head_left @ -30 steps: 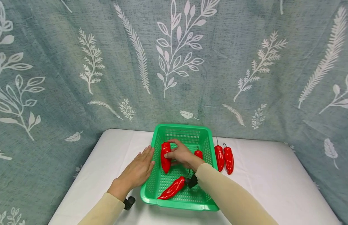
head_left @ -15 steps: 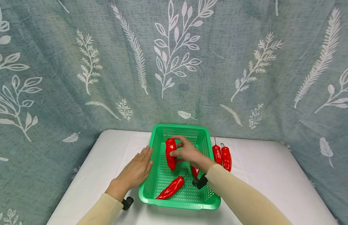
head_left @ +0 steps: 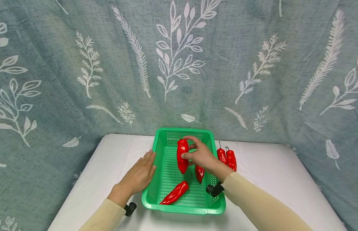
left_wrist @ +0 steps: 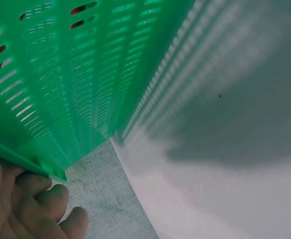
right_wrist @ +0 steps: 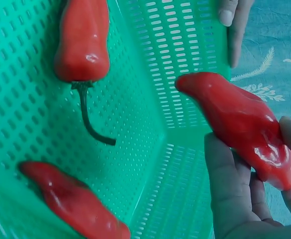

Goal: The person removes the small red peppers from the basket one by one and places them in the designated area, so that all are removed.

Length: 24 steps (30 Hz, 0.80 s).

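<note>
No text, label, brand or number can be read; none on the green basket [head_left: 183, 209] at lower centre; none on the leaf-patterned cloth [head_left: 219, 80] across the upper frame.

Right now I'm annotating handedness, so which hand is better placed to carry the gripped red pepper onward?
Likely the right hand: it grips the red pepper over the green basket. The left hand rests at the basket's left rim, holding no pepper.

The right hand [head_left: 201, 157] partly hides the pepper [head_left: 199, 174] beneath it.
</note>
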Tool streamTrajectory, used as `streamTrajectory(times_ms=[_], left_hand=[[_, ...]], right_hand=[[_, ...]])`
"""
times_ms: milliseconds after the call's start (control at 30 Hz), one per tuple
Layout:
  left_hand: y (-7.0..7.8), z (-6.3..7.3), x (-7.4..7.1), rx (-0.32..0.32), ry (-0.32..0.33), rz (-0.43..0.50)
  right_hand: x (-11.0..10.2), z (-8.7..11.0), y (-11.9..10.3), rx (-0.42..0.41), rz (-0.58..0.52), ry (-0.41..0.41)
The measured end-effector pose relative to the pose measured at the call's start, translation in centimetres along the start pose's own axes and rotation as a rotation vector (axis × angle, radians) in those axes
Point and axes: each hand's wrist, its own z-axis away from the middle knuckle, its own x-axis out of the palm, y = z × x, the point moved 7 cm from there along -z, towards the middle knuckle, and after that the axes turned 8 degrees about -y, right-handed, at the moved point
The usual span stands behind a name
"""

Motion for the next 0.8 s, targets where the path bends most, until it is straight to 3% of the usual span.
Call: streamTrajectory(times_ms=[367, 600, 800], left_hand=[[0.0, -0.1, 0.0, 0.008, -0.015, -0.010], [0.1, 0.0, 0.1, 0.017, -0.008, -0.012], [0.1, 0.0, 0.1, 0.022, -0.002, -0.017]], right_hand=[[-2.3, 2.1, -0.3, -0.003, -0.029, 0.022], [-3.8, 3.7, -0.5, 0.007, 0.055, 0.057], [-5.1, 5.0, -0.7, 0.004, 0.064, 0.078]])
